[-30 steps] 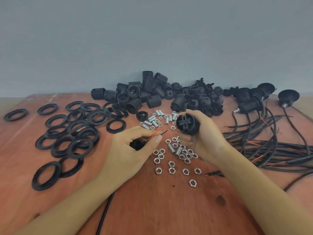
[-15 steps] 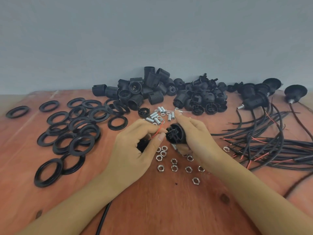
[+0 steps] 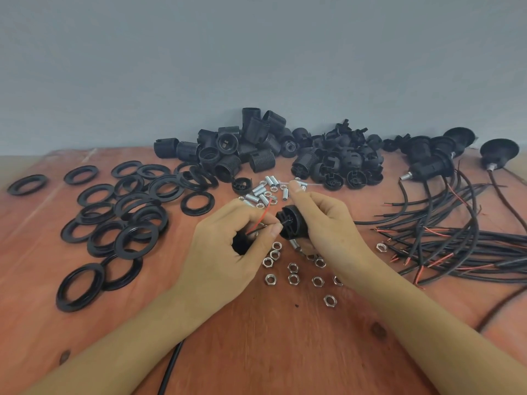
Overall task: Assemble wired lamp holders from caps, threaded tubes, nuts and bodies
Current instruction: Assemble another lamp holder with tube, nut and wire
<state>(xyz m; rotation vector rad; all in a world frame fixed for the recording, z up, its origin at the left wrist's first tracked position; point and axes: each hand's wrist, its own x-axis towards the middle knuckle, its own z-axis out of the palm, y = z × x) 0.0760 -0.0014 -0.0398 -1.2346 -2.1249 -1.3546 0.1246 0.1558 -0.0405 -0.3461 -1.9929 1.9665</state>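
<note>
My right hand (image 3: 328, 226) grips a black lamp holder cap (image 3: 291, 225) with a silver threaded tube at its lower end, open side turned left. My left hand (image 3: 228, 246) pinches the red and black wire ends (image 3: 261, 222) of a black cable right at the cap's opening, and a dark part sits inside its curled fingers. The cable (image 3: 171, 369) runs down under my left forearm. Loose hex nuts (image 3: 293, 267) lie on the wooden table (image 3: 271, 337) just below both hands. Silver threaded tubes (image 3: 266, 189) lie behind them.
Black rings (image 3: 122, 220) spread over the left of the table. A heap of black threaded bodies (image 3: 233, 149) and caps (image 3: 339, 163) lines the back by the grey wall. Wired holders (image 3: 433, 166) and a tangle of cables (image 3: 456, 240) fill the right side.
My right hand brought the cap down and left from above the nuts until it met my left hand's wire ends. The wire tips now touch the cap's opening.
</note>
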